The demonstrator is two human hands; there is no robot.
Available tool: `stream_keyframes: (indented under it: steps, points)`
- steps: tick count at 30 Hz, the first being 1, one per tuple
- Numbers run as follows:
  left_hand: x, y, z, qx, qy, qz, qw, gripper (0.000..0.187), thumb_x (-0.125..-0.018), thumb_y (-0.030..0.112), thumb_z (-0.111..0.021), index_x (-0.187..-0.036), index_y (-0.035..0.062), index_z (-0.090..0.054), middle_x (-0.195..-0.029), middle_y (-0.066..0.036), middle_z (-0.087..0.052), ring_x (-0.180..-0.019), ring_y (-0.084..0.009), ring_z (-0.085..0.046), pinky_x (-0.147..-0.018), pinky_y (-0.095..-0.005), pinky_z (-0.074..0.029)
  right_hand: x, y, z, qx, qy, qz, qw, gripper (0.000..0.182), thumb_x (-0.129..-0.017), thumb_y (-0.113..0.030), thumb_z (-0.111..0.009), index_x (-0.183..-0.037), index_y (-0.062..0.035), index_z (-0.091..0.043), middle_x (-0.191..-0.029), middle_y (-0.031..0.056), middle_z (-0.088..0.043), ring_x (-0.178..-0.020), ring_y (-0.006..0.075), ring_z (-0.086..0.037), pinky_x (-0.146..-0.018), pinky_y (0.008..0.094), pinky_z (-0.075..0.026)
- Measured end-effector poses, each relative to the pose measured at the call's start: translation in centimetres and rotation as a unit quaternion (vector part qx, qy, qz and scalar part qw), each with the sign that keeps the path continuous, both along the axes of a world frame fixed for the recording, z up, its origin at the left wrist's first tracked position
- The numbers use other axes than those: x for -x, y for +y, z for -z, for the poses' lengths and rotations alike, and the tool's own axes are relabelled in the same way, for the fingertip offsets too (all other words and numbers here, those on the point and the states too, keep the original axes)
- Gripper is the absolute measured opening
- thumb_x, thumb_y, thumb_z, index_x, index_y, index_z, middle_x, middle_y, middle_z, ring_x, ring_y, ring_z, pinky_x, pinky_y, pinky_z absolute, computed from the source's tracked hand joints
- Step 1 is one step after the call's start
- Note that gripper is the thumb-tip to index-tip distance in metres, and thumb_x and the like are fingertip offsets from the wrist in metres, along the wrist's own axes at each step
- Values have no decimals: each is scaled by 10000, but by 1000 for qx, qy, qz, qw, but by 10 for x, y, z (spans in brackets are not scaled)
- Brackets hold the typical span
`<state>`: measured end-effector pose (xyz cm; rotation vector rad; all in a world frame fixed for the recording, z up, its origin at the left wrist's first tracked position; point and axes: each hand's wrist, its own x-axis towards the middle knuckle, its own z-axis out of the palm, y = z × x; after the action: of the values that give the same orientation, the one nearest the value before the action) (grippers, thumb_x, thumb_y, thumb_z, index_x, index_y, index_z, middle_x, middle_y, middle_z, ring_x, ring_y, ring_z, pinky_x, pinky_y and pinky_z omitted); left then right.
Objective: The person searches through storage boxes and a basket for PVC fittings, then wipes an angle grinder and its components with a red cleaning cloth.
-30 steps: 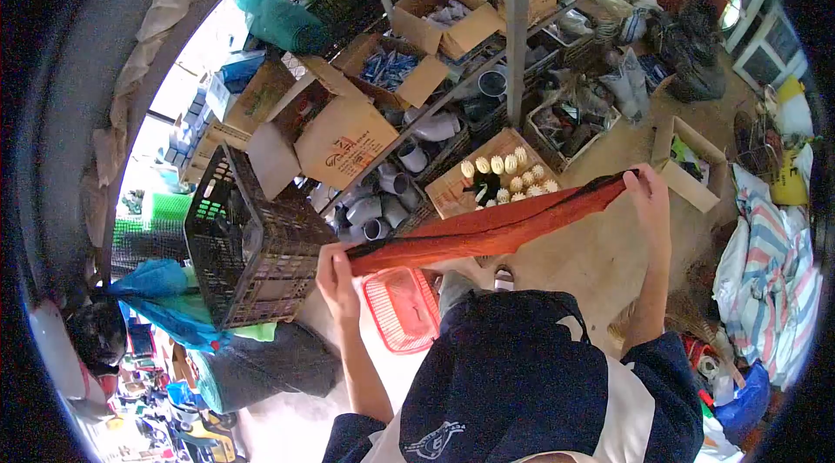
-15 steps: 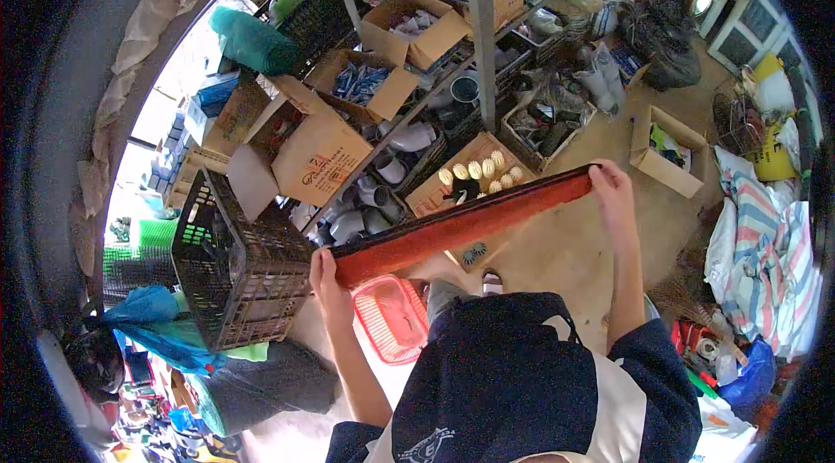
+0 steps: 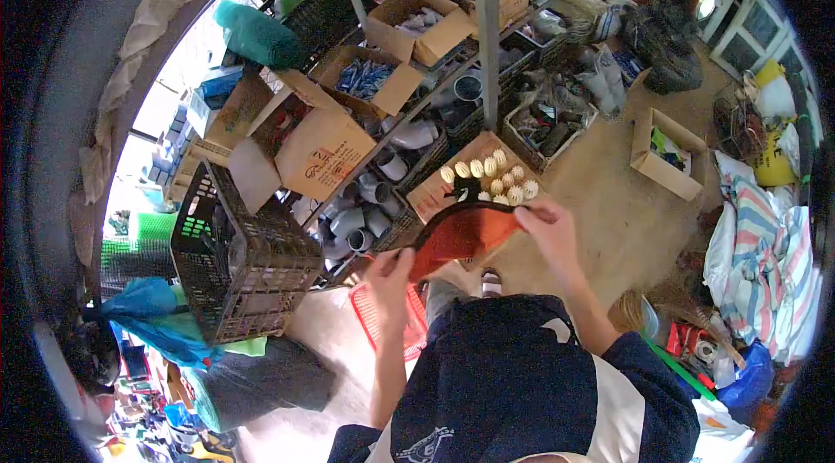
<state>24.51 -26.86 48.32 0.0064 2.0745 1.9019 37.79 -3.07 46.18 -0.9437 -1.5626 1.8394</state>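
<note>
Between my hands hangs a red-orange strip (image 3: 461,235) with a dark edge along its top, bowed upward in the middle. My left hand (image 3: 391,276) pinches its left end, above the pink-red plastic basket (image 3: 367,320). At the other end, the fingers of my right hand (image 3: 550,233) are closed on the dark-edged corner. Just beyond the strip lies a cardboard box (image 3: 432,193) with several cream-coloured ridged pieces (image 3: 490,166) on it.
A black plastic crate (image 3: 261,289) stands at the left. Open cardboard boxes (image 3: 326,159) and grey pipe fittings (image 3: 391,166) fill the rack by a metal post (image 3: 487,46). Another open box (image 3: 670,154) sits on the floor at right, near striped sacks (image 3: 761,246).
Both hands have come closer together, the right one moving left and down, the left one moving right. The strip was stretched nearly straight and now bows upward.
</note>
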Motion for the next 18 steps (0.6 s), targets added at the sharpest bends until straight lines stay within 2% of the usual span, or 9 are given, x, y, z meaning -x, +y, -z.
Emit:
stream_keyframes:
  steps: [2, 5, 6, 8, 9, 11, 12, 15, 18]
  points:
    - [-18, 22, -11, -2, -4, 47, 999, 223, -922, 110, -687, -1073, -52, -713, -933, -49, -700, -766, -85, -595, -670, -234, -473, 12, -28, -13, -1, -5, -43, 999, 218, -851, -129, -765, -997, 28, -729, -850, 52, -719, -776, 101, -663, -705, 240, -534]
    - [-33, 40, -27, -13, -78, 66, 995, 254, -931, 128, -685, -1091, -69, -703, -904, -50, -706, -746, -94, -606, -697, -246, -499, 25, -65, -7, 33, -13, -94, 995, 264, -866, -114, -748, -1078, 38, -710, -952, 83, -711, -807, 121, -671, -697, 241, -538]
    - [-36, 43, -13, -42, -41, 58, 997, 250, -943, 125, -669, -1093, -72, -699, -887, -46, -704, -760, -84, -609, -704, -243, -504, 26, -76, -10, 2, 4, -98, 995, 261, -882, -90, -721, -1103, 46, -697, -961, 82, -704, -816, 121, -670, -718, 242, -539]
    - [-40, 44, -18, -70, -49, 71, 994, 238, -945, 111, -660, -1090, -74, -696, -865, -53, -702, -767, -84, -610, -709, -244, -506, 26, -93, -19, -59, 38, -106, 992, 263, -915, -42, -666, -1155, 64, -670, -981, 79, -690, -834, 120, -667, -760, 245, -542]
    - [-40, 45, -20, -85, -52, 77, 992, 232, -945, 104, -655, -1089, -75, -694, -855, -57, -701, -771, -84, -611, -711, -244, -508, 26, -97, -26, -36, 41, -108, 993, 263, -921, -28, -647, -1166, 65, -665, -1026, 86, -669, -874, 122, -660, -775, 241, -537]
    - [-42, 44, -17, -43, 46, 107, 992, 227, -952, 97, -639, -1094, -73, -687, -845, -64, -695, -770, -85, -602, -705, -244, -503, 25, -102, -36, 7, 48, -111, 993, 267, -933, 1, -610, -1188, 68, -656, -1115, 101, -625, -956, 125, -646, -806, 234, -526]
    - [-43, 42, -16, -21, 95, 121, 988, 225, -956, 94, -631, -1097, -73, -683, -840, -68, -692, -770, -85, -598, -702, -244, -501, 23, -98, -29, -56, 10, -140, 988, 287, -943, 35, -558, -1214, 63, -647, -1195, 103, -566, -1031, 129, -618, -856, 228, -506]
    - [-44, 39, -18, 10, 94, 142, 985, 227, -956, 87, -620, -1109, -72, -673, -859, -78, -687, -787, -97, -603, -711, -255, -503, 18, -97, -25, -34, 35, -143, 988, 310, -943, 51, -530, -1232, 51, -640, -1136, 91, -604, -987, 135, -628, -885, 229, -491]
    - [-35, 34, -5, 45, 120, 139, 982, 213, -953, 75, -616, -1104, -64, -672, -905, -84, -694, -792, -108, -614, -713, -262, -510, 15, -96, -38, -46, 42, -165, 984, 350, -916, 68, -489, -1219, 17, -658, -1059, 92, -643, -880, 123, -621, -727, 240, -506]
